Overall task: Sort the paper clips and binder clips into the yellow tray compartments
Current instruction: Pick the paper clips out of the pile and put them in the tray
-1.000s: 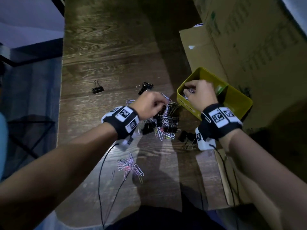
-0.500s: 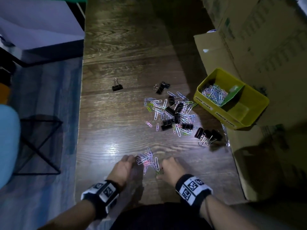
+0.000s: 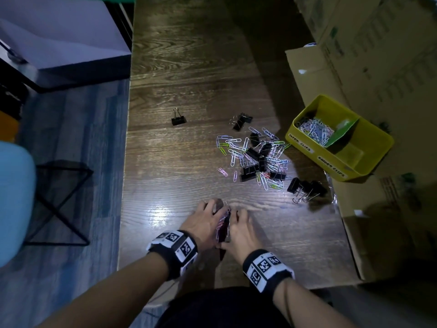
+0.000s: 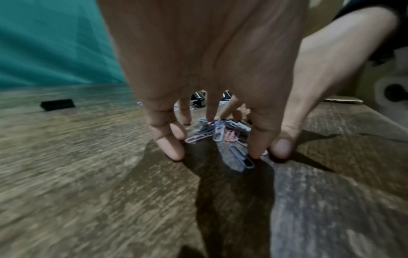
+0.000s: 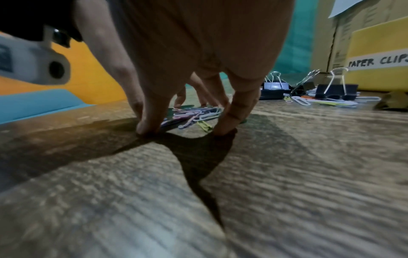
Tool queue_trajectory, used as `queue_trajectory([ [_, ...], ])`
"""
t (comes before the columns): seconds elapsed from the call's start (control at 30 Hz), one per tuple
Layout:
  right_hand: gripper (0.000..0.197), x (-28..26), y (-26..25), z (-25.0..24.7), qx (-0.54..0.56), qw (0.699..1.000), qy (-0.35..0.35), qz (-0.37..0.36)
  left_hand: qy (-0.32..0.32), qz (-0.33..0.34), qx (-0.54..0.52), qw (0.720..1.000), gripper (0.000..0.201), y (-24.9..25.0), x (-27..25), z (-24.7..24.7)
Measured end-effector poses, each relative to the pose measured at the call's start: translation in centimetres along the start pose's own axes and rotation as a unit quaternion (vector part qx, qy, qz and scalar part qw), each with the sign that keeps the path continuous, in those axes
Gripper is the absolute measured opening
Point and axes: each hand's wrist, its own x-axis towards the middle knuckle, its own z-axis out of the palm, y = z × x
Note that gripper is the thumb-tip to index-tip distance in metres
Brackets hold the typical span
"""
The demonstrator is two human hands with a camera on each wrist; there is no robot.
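Observation:
Near the table's front edge a small pile of coloured paper clips (image 3: pixel 223 221) lies between my two hands. My left hand (image 3: pixel 209 217) and right hand (image 3: pixel 240 224) press in from either side, almost touching. Left fingers (image 4: pixel 170 148) stand straight with their tips on the wood around the clips (image 4: pixel 217 132). Right fingers (image 5: pixel 150 122) do the same around those clips (image 5: pixel 194 113). The yellow tray (image 3: pixel 340 166) sits at the right; its "paper clips" compartment holds clips (image 3: pixel 314 130), the "binder clips" compartment looks bare. A mixed pile (image 3: pixel 257 157) lies left of the tray.
Black binder clips lie apart: one (image 3: pixel 178 119) far left, a pair (image 3: pixel 241 120), a cluster (image 3: pixel 305 188) by the tray. Cardboard boxes (image 3: pixel 378 55) and a flat sheet (image 3: pixel 369 233) line the right. A blue chair (image 3: pixel 14 197) and wire stool (image 3: pixel 59 202) stand beyond the table's left edge.
A second ago my hands were up at the tray and mixed pile. They came back to the front pile, and since half a second ago have closed in on it from both sides.

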Motion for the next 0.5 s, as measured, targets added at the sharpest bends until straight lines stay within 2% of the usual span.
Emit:
queue_trajectory([
  [0.1, 0.074, 0.2, -0.1, -0.1, 0.028, 0.999, -0.015, -0.009, 0.022, -0.019, -0.036, 0.999, 0.076, 0.6, 0.0, 0.5],
  [0.23, 0.039, 0.7, 0.1, 0.5, 0.076, 0.996, -0.027, -0.027, 0.071, -0.006, -0.094, 0.993, 0.049, 0.7, -0.4, 0.8],
  [0.37, 0.027, 1.2, 0.5, 1.0, 0.068, 0.996, -0.008, -0.064, 0.11, 0.041, -0.095, 0.989, 0.038, 0.3, -0.7, 0.8],
  [0.5, 0.017, 1.2, 0.6, 0.9, 0.054, 0.994, 0.023, -0.094, 0.073, 0.042, -0.12, 0.989, 0.039, 0.0, -0.9, 0.0],
])
